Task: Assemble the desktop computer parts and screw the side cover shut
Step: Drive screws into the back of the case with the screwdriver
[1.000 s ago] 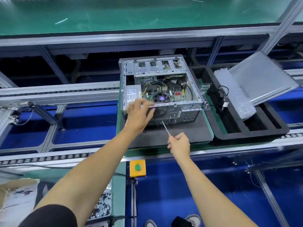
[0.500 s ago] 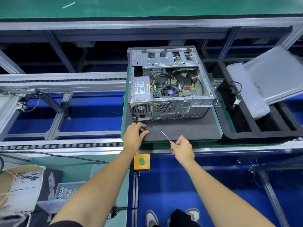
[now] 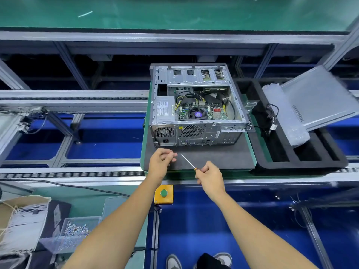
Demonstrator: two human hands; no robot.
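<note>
1. The computer case lies on its side on the dark mat of the green pallet, open side up, its rear panel with the fan grilles facing the person. Motherboard, fan and cables all show inside.

2. The side cover is not on yet. It leans tilted over the black foam tray to the right, well apart from the case, beside a bubble-wrap bag.

3. The right hand has its fingers curled round the handle of a thin screwdriver, the shaft pointing up and left over the mat.

4. The left hand hovers just in front of the case with its fingertips drawn together as if pinching something small, maybe a screw. I cannot tell whether anything is in it.

5. The cover looks like thin sheet metal: light, stiff, but likely to flex and slip if taken by one corner. I would hold it by both long edges.

6. The case looks heavy and rigid. The frame rails are the place to steady it, not the boards or wiring inside, which seem fragile.

7. A clear bin of screws sits low on the left.
</note>
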